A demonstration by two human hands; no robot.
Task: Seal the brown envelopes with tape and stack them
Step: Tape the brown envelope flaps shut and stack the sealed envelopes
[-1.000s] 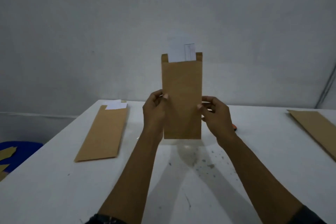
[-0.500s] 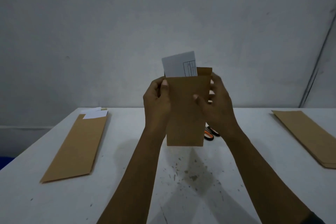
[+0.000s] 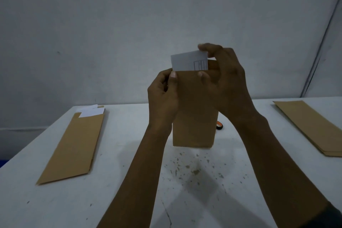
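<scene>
Both hands hold the brown envelope [image 3: 194,116] upright above the table [image 3: 129,200]. Left hand [image 3: 162,98] pinches its left edge. Right hand [image 3: 225,83] pinches the white paper [image 3: 187,62] sticking out the top.

two bare forearms reach up from the bottom edge, ending in a left hand [image 3: 162,98] and a right hand [image 3: 227,83] (no rings or watch show). a dark sleeve cuff [image 3: 333,214] covers the right arm at the lower corner.

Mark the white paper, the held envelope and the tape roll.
white paper [image 3: 185,62], head view, on its blank left half above the envelope mouth.
held envelope [image 3: 194,116], head view, on its brown front face.
tape roll [image 3: 219,126], head view, on its visible orange-and-black rim.
</scene>
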